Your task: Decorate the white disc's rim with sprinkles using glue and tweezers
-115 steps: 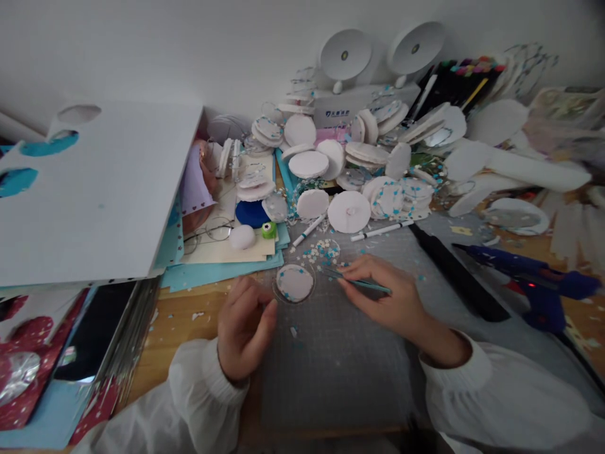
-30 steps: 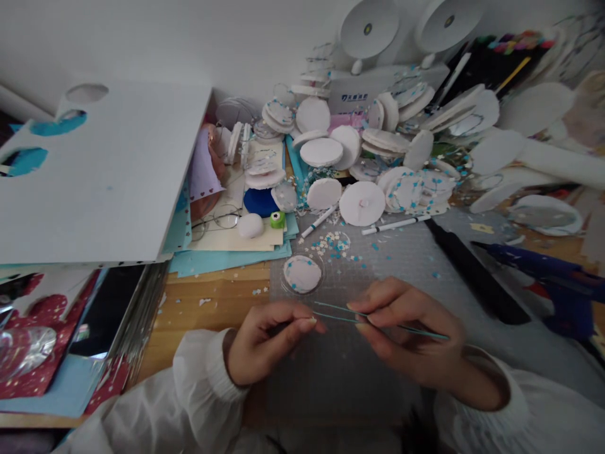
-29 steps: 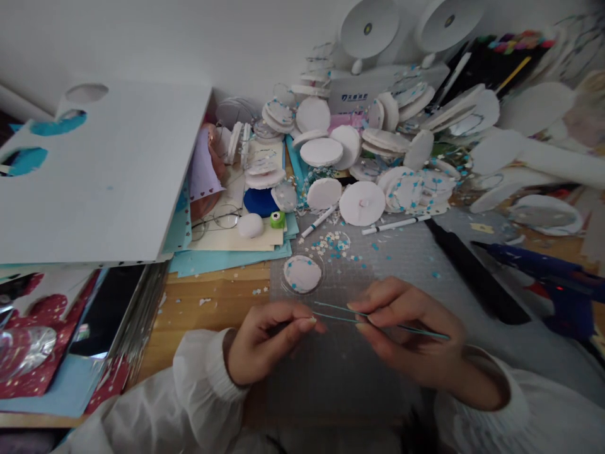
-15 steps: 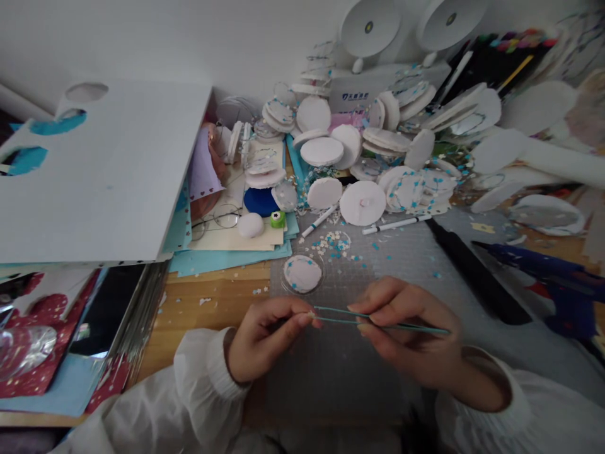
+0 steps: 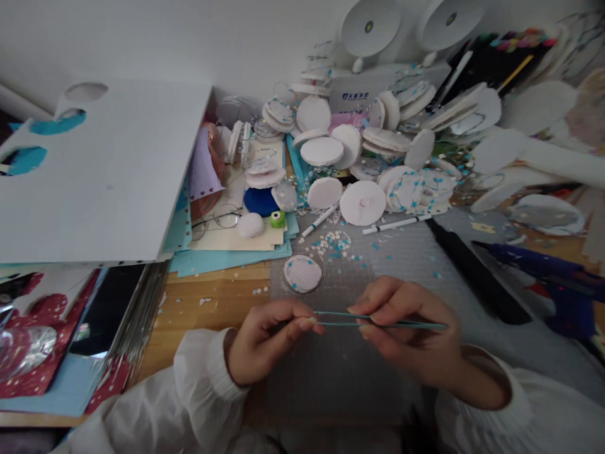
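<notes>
My right hand (image 5: 409,331) is closed around a pair of teal tweezers (image 5: 341,325), held nearly level with the tips pointing left. The two tweezer arms are apart near the tips. My left hand (image 5: 269,343) pinches a tiny pale piece (image 5: 312,320), perhaps a paper flower, between thumb and forefinger. The tweezer tips reach these fingertips; whether they grip the piece is too small to tell. Just beyond my hands lies a small white disc (image 5: 303,275) with blue and pale bits around its edge. Loose blue and cream paper flowers (image 5: 335,244) are scattered behind it.
Many white foam discs (image 5: 363,203) are piled at the back. A black stick-like tool (image 5: 479,271) and a blue glue gun (image 5: 562,277) lie on the right. A white board (image 5: 118,189) stands at left. A green punch (image 5: 277,219) sits on paper sheets.
The tweezer tips have dropped slightly at my left fingertips, and the tweezers lie a little more level. Both hands otherwise stay almost in place.
</notes>
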`<state>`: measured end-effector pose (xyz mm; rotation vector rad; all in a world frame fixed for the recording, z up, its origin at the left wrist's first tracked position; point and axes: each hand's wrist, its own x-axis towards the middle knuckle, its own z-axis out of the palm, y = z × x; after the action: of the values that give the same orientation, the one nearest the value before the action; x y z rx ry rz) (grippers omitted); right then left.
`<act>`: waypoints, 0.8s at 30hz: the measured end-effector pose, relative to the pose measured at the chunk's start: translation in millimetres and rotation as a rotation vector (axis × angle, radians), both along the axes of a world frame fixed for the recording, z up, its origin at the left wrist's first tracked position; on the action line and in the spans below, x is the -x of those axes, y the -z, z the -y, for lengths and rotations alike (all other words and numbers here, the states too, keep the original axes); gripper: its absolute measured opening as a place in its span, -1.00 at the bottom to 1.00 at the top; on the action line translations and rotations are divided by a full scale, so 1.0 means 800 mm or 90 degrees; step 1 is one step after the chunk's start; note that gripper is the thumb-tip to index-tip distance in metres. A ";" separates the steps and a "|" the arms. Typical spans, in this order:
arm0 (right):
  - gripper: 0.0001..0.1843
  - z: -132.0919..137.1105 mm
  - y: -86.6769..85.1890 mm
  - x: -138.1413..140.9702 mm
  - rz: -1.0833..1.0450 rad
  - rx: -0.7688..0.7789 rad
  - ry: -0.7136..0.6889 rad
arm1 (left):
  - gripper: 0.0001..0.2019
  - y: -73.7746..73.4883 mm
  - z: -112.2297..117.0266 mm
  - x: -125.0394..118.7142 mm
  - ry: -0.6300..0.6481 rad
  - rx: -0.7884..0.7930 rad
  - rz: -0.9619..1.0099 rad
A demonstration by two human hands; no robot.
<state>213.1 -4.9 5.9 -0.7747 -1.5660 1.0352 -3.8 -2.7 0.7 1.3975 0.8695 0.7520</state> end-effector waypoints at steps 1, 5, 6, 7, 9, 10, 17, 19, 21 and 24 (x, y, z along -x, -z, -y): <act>-0.67 0.000 -0.001 0.000 -0.006 0.008 0.000 | -0.73 -0.001 0.000 0.000 -0.002 -0.008 -0.007; -0.77 -0.002 -0.005 0.002 -0.010 0.063 0.028 | -0.74 -0.002 -0.002 0.001 0.005 -0.044 -0.026; -0.79 -0.002 -0.007 0.003 -0.012 0.083 0.035 | -0.74 -0.003 -0.002 0.001 0.010 -0.049 -0.028; -0.81 -0.003 -0.008 0.003 -0.016 0.103 0.040 | -0.73 -0.003 -0.002 0.001 0.014 -0.050 -0.031; -0.83 -0.003 -0.009 0.003 -0.026 0.143 0.043 | -0.71 -0.005 -0.003 0.001 0.021 -0.052 -0.035; -0.83 -0.003 -0.009 0.003 -0.032 0.163 0.042 | -0.70 -0.006 -0.004 0.001 0.024 -0.054 -0.038; -0.84 -0.002 -0.006 0.004 -0.089 0.277 0.015 | -0.71 -0.004 -0.003 0.000 0.017 -0.054 -0.045; -0.84 -0.001 -0.005 0.003 -0.095 0.287 0.029 | -0.73 -0.003 -0.002 0.001 0.009 -0.055 -0.051; -0.84 -0.001 -0.003 0.002 -0.096 0.295 0.039 | -0.75 -0.003 -0.003 0.001 -0.001 -0.071 -0.058; -0.85 0.000 -0.001 0.000 -0.087 0.286 0.034 | -0.78 -0.004 -0.005 0.001 -0.009 -0.089 -0.053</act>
<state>212.9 -4.7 6.5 -1.0187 -1.2011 1.3930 -4.6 1.0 4.3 1.5572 0.9053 0.7825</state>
